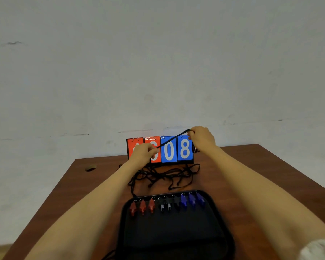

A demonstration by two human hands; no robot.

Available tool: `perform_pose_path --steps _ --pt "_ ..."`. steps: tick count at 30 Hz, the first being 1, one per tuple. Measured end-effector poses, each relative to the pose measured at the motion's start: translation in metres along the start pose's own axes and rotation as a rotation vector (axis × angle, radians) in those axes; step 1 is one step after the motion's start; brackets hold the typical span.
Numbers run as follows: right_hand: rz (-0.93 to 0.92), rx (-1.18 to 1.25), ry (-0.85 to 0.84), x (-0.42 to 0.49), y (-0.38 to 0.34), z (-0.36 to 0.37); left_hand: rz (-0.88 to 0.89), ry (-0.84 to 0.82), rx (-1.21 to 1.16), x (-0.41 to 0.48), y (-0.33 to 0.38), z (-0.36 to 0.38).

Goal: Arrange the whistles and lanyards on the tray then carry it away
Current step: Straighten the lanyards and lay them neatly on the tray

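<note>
A black tray (176,233) lies on the brown table in front of me. Along its far edge stand three red whistles (142,206), three black whistles (168,203) and three blue whistles (192,199) in a row. Beyond the tray a tangle of black lanyards (165,175) lies on the table. My left hand (144,152) and my right hand (202,136) each pinch one black lanyard (174,138), stretched taut between them above the pile. A loop of it hangs below my right hand.
A flip scoreboard (169,150) with red and blue number cards stands at the table's back edge against a white wall. A small round hole (90,168) sits in the table's far left corner. The table (251,166) ends at the right.
</note>
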State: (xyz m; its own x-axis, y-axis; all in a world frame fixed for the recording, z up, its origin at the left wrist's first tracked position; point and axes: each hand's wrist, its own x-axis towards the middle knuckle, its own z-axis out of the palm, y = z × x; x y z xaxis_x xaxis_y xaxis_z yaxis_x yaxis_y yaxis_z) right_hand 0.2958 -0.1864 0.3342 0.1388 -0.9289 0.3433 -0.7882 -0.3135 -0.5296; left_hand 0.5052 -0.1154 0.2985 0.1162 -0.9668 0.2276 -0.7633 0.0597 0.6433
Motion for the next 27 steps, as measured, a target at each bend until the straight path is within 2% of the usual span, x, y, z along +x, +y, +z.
perform_pose_path --steps 2,6,9,11,15,16,20,24,27 --pt "0.042 0.003 -0.016 0.001 0.009 0.002 0.009 -0.014 -0.052 -0.002 -0.001 0.0" --pt "0.087 -0.023 -0.038 0.0 0.024 0.005 0.083 0.022 0.11 0.001 -0.011 0.002" --pt "0.094 -0.074 -0.057 -0.001 0.029 0.013 0.064 0.094 0.147 0.007 -0.016 0.007" --pt "0.108 -0.102 -0.055 0.001 0.034 0.016 0.008 0.149 0.136 0.008 -0.018 0.012" --pt "0.176 -0.13 -0.062 -0.001 0.053 0.013 -0.213 0.284 0.071 0.011 -0.035 0.01" --pt "0.18 -0.131 -0.081 -0.003 0.057 0.013 -0.246 0.251 0.098 0.013 -0.04 0.01" --pt "0.103 -0.133 -0.157 -0.013 0.059 0.022 -0.409 -0.096 0.178 0.01 -0.047 0.02" --pt "-0.028 -0.169 -0.218 -0.02 0.039 0.032 -0.131 -0.209 0.105 0.001 -0.019 0.04" --pt "-0.144 -0.263 -0.227 -0.024 0.023 0.035 -0.018 -0.228 -0.012 -0.007 0.015 0.05"
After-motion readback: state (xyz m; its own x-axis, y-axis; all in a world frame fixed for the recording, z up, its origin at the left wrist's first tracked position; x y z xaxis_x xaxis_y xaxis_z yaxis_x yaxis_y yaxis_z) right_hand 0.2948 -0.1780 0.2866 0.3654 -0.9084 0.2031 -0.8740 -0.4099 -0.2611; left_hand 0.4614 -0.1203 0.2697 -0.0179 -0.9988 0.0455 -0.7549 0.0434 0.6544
